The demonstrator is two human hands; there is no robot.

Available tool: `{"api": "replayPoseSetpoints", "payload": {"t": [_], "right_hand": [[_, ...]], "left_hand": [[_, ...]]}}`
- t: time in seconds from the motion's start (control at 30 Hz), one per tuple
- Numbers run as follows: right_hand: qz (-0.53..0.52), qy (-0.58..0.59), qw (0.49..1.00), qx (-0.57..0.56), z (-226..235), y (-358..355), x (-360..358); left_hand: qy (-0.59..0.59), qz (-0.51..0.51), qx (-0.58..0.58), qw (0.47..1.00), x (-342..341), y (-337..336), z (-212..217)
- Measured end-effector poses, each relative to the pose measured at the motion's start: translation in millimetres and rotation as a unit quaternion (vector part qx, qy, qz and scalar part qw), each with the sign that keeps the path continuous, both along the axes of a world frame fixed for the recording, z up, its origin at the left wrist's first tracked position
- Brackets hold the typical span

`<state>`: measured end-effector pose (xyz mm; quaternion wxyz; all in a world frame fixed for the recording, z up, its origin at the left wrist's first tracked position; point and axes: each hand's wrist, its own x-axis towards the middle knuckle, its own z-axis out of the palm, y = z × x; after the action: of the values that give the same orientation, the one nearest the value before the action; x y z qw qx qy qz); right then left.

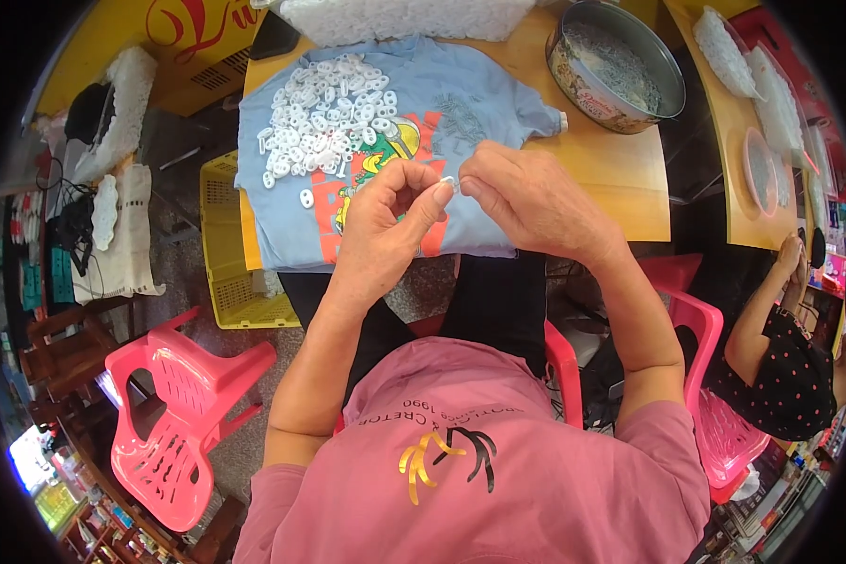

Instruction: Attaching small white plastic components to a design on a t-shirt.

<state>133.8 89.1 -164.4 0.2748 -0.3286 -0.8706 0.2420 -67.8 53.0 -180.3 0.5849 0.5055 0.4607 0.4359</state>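
Observation:
My left hand [393, 211] is closed, pinching a small white plastic piece [448, 180] between thumb and forefinger. Right beside it my right hand [534, 195] is closed too, fingertips pressed together at the piece; whatever they hold is too small to make out. Both hands are over the near edge of a blue T-shirt [498, 80] spread on the table. To their left lies a heap of white oval two-holed pieces [320, 113], with one loose piece [306, 198] nearer me. Some thin grey metal bits [461, 117] are scattered on the shirt just beyond my hands.
A round tin [602, 105] of small grey metal bits stands on the wooden table [620, 179] at far right. Clear bags [404, 21] lie along the back. A yellow crate [244, 305] and pink chair [179, 385] are on the left. Another person [780, 367] sits at right.

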Motion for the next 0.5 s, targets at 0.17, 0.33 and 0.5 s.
{"api": "replayPoseSetpoints", "payload": {"t": [0.17,0.33,0.5], "right_hand": [[0.002,0.01,1.0,0.0,-1.5,-0.8,-0.6],[0.008,0.03,0.999,-0.009,-2.0,-1.1,-1.2],[0.006,0.04,0.999,-0.013,-3.8,-1.9,-1.1]], "left_hand": [[0.002,0.0,0.002,1.0,0.3,-0.1,1.0],[-0.003,-0.002,-0.001,1.0,0.8,0.3,0.7],[-0.013,0.005,0.004,1.0,3.0,-0.4,0.5]]}}
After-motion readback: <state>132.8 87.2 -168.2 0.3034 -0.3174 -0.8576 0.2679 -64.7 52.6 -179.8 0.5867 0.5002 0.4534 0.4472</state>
